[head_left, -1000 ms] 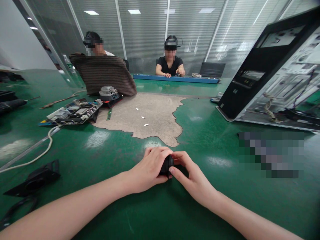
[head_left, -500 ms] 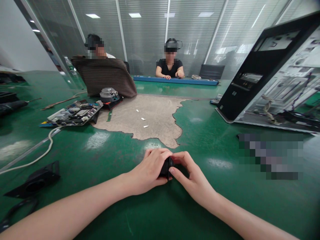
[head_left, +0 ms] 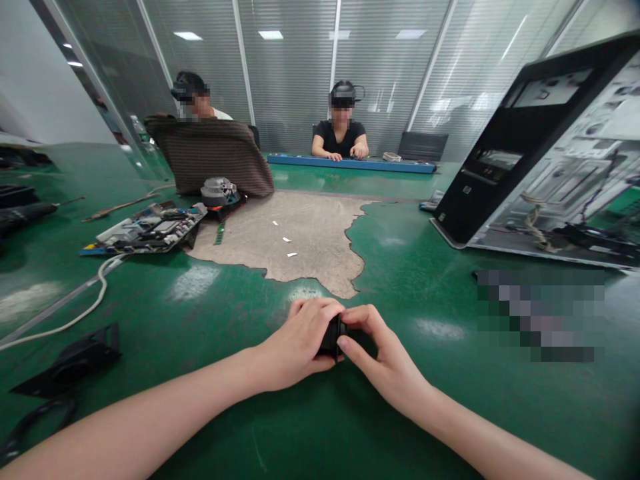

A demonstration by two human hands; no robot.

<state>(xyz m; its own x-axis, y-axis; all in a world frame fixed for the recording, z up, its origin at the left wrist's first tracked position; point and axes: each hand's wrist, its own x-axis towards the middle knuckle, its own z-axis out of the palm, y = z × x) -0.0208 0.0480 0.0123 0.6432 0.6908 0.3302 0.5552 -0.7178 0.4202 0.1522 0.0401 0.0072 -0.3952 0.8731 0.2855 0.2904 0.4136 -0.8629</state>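
A small black part [head_left: 330,337] rests at the green table [head_left: 280,427] near its front middle, between my two hands. My left hand [head_left: 306,335] is wrapped over its left side and top, hiding much of it. On the right edge of the same part, the thumb and fingertips of my right hand [head_left: 373,340] pinch it. What exactly the part is cannot be made out.
Circuit board [head_left: 150,229], heatsink fan [head_left: 219,191] and green memory stick [head_left: 219,233] lie left of a bare tan patch [head_left: 310,233]. Black bracket [head_left: 75,360] at left; computer case [head_left: 500,153] at right. Two people sit beyond, behind a blue bar [head_left: 350,163].
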